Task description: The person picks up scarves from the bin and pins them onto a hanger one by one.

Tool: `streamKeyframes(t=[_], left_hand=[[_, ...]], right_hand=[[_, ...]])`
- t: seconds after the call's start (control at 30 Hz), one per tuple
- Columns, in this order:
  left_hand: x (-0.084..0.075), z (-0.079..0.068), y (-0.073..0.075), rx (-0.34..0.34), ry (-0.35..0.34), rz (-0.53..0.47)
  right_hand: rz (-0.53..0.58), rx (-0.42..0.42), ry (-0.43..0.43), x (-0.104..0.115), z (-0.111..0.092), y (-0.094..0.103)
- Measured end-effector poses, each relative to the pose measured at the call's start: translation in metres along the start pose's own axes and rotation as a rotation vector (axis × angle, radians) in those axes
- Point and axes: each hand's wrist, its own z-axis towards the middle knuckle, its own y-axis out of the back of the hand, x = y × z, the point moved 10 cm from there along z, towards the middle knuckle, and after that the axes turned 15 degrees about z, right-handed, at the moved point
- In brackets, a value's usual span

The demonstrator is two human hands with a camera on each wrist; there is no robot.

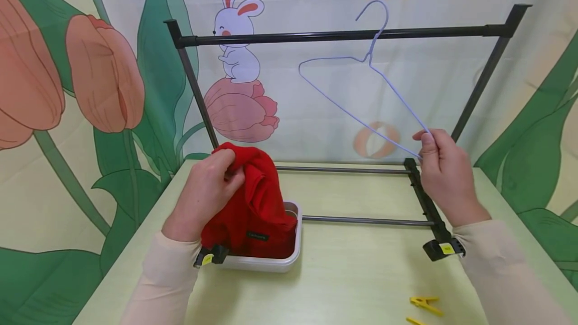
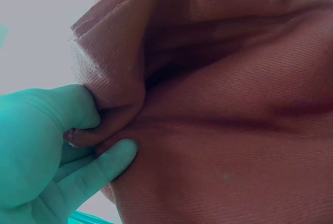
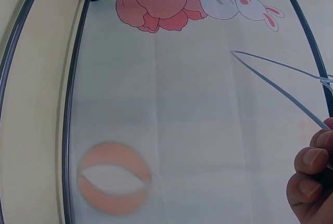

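My left hand (image 1: 203,192) pinches the upper edge of a red cloth garment (image 1: 259,209) with a small dark label. In the left wrist view, thumb and fingers clasp a fold of the garment (image 2: 223,120). Its lower part lies in a white tub (image 1: 271,264). At the right, my right hand (image 1: 444,174) grips one end of a light purple wire hanger (image 1: 345,109), tilted, its hook rising above the rack's top bar. The right wrist view catches the hanger (image 3: 281,91) and some curled fingers at its right edge.
A black metal rack (image 1: 289,38) stands on the pale table (image 1: 352,275), its lower bars behind and right of the tub. Yellow clothespins (image 1: 424,305) lie near the front edge. Behind hangs a printed backdrop with a rabbit and tulips (image 1: 106,74).
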Motion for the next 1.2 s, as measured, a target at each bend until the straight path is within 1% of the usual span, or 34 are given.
streamKeyframes(t=[0.1,0.2,0.3,0.4,0.5,0.63,0.73,0.87,1.03,1.2], left_hand=[[0.0,0.0,0.0,-0.002,0.002,-0.001],[0.0,0.0,0.0,-0.008,0.002,-0.002],[0.0,-0.001,0.001,-0.016,-0.003,0.001],[0.0,-0.001,0.002,-0.023,-0.009,0.004],[0.0,-0.001,0.003,-0.027,-0.014,0.006],[0.0,-0.001,0.005,-0.028,-0.014,0.007],[0.0,0.001,0.009,-0.041,-0.015,0.011],[0.0,0.003,0.02,-0.089,-0.029,0.017],[-0.007,0.009,0.037,-0.153,-0.076,0.023],[-0.017,0.017,0.049,-0.164,-0.093,0.019]], right_hand=[[0.005,-0.047,0.045,0.005,-0.006,0.009],[0.01,-0.083,0.1,0.008,-0.017,0.017],[0.016,-0.084,0.137,0.01,-0.03,0.021],[0.01,-0.07,0.153,0.01,-0.042,0.022],[0.006,-0.048,0.143,0.007,-0.053,0.02],[0.017,-0.013,0.106,0.0,-0.067,0.015],[0.03,0.009,0.078,-0.005,-0.077,0.01],[0.043,0.041,0.036,-0.01,-0.086,0.002],[0.049,0.084,0.006,-0.011,-0.094,-0.01],[0.076,0.103,0.012,-0.006,-0.099,-0.02]])
